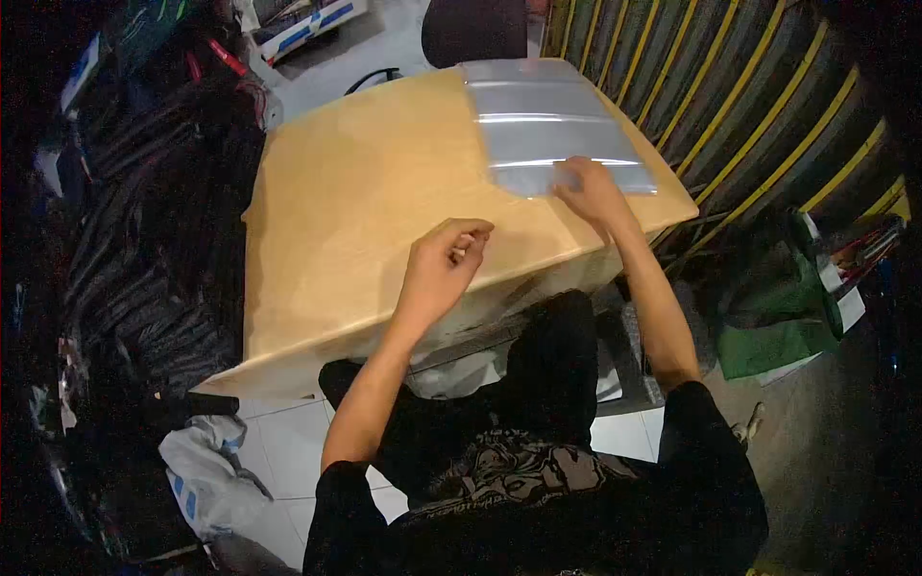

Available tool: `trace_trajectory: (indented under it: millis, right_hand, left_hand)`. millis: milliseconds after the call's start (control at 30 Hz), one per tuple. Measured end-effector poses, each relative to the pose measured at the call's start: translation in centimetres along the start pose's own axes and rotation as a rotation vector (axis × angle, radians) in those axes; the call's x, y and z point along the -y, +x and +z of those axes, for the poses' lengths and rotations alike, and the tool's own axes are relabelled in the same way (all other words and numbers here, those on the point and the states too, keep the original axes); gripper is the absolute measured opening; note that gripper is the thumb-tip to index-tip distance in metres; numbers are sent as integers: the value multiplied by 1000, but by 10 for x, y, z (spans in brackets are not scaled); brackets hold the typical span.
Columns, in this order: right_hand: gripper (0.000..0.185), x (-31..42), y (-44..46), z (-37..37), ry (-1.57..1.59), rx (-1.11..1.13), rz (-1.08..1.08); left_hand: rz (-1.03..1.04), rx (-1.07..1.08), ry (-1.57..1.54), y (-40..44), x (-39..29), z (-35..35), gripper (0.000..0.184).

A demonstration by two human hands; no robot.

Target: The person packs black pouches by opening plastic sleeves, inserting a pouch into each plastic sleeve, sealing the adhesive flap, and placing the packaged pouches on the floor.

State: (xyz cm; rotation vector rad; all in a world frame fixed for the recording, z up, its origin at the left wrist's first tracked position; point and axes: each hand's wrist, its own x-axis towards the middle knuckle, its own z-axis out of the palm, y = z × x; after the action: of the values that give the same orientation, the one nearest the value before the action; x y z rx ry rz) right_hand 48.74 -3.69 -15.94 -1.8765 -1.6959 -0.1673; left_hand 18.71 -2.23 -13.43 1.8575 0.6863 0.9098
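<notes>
A stack of clear plastic sleeves or sheets [547,96], laid in overlapping rows, covers the far right part of a tan-covered table [355,202]. My right hand [591,192] is over the near edge of this plastic, its fingers bent and blurred. Whether they grip a sheet cannot be made out. My left hand [444,264] hovers above the table near its front edge, left of the plastic. Its fingers are loosely curled with a gap between thumb and index finger, and I see nothing held in it.
Black, folded-looking material [163,221] is piled along the table's left side. Behind the right side stands a slatted shutter with yellow strips [711,106]. A green bag [778,317] is on the floor at right, a white plastic bag [211,475] at lower left. A dark chair back [475,29] is beyond.
</notes>
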Motion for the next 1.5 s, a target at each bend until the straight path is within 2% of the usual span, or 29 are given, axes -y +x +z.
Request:
trace_trajectory:
  millis: [167,267,300,433,533,567,667,733,767,867,933,967,1067,1100,1133,1167,1233,1300,1333,1400,1467,1500]
  right_hand:
    - [26,-15,-2,14,-9,36,60]
    - [24,-10,-1,8,39,0,32]
    - [24,-10,2,6,84,-7,30]
    - [24,6,11,-22,127,-39,14]
    - [24,2,17,-29,177,-66,-67]
    - [23,1,19,-34,156,-78,-119]
    - [19,14,14,-50,21,-142,-263]
    - [19,34,9,-66,-123,-233,-362]
    - [20,30,7,-71,-133,-169,-317]
    - [19,62,14,-120,191,-157,-168]
    - [19,71,27,-163,430,43,-233]
    - [20,80,33,-186,484,53,-281]
    - [24,81,63,-237,505,-35,-373]
    - [25,76,78,-249,583,-10,-479]
    - [26,69,87,-257,700,-92,-388]
    - [19,80,93,-265,778,-129,-342]
    - [14,100,105,-283,968,-149,-310]
    - [15,102,125,-294,1113,-45,-350]
    - [14,100,135,-301,1100,97,-447]
    - [17,118,152,-303,1067,150,-381]
    - [25,154,159,-286,678,-299,-153]
    - [32,151,181,-282,667,-211,-145]
  left_hand:
    - [113,35,469,76,20,12,29]
    - [362,-18,638,101,30,25,43]
    - [387,-8,673,110,33,29,58]
    - [515,-32,834,132,33,38,63]
    - [572,-11,741,147,33,39,49]
    - [661,-85,645,150,29,41,25]
    - [705,-95,475,162,21,39,11]
    - [754,-169,391,162,-1,30,9]
    - [748,-202,373,153,-19,21,9]
    - [787,-244,323,140,-54,-6,21]
    - [784,-189,211,132,-83,-22,28]
    - [781,-108,279,134,-85,-34,41]
    - [391,205,-226,139,-69,-45,45]
    - [342,256,-176,139,-59,-46,49]
    - [297,288,-250,134,-46,-42,42]
    - [242,185,0,118,-48,-39,32]
    - [203,159,15,101,-29,-37,23]
    - [195,12,-122,82,-14,-40,22]
    - [190,-62,-188,72,-9,-43,21]
    - [157,-135,-388,48,-9,-53,18]
    - [55,-175,-538,21,-8,-73,17]
    - [15,-200,-512,9,-5,-83,17]
